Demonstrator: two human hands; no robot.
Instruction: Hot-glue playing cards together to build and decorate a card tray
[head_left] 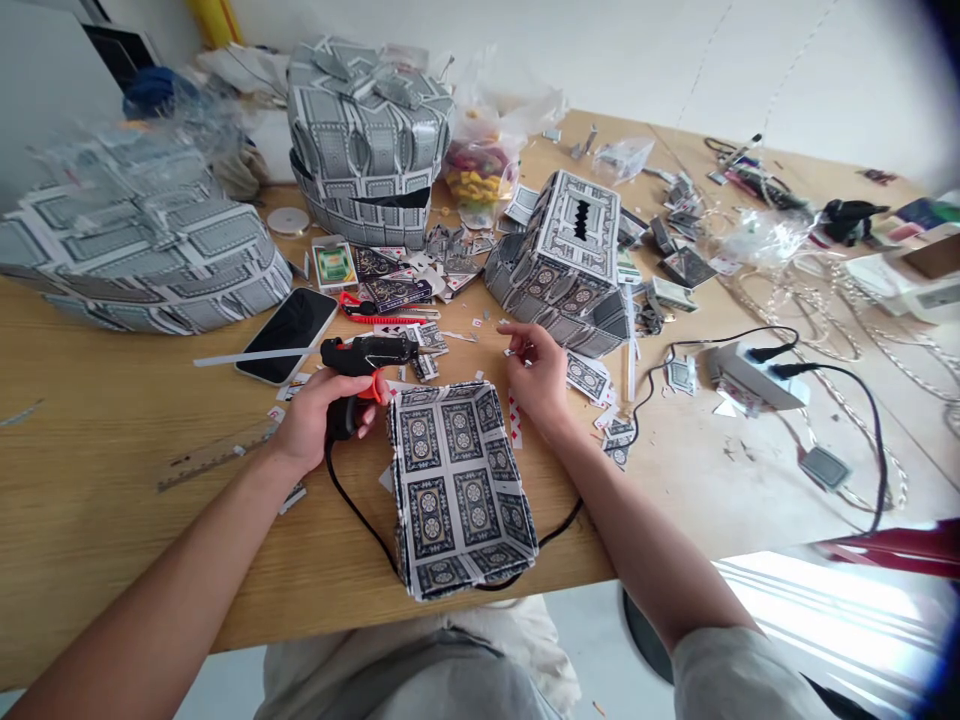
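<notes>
My left hand (311, 415) grips a black hot glue gun (367, 352) with a red trigger; its nozzle points right and a pale glue stick juts out at the back. Below it, an open box made of playing cards (450, 480) rests near the table's front edge, its patterned inside facing up. My right hand (538, 375) is beyond the box's right side, fingers curled and thumb close to the index finger. Whatever they may pinch is too small to make out. Loose cards (589, 376) lie beside this hand.
Behind stand a card-covered box with a slot (577, 215) and large card-woven baskets (367, 150). A phone (289, 335), a red cutter (390, 312) and a ruler (214, 458) lie leftward. The gun's cord (360, 515) runs behind the box; a power strip (754, 375) sits right.
</notes>
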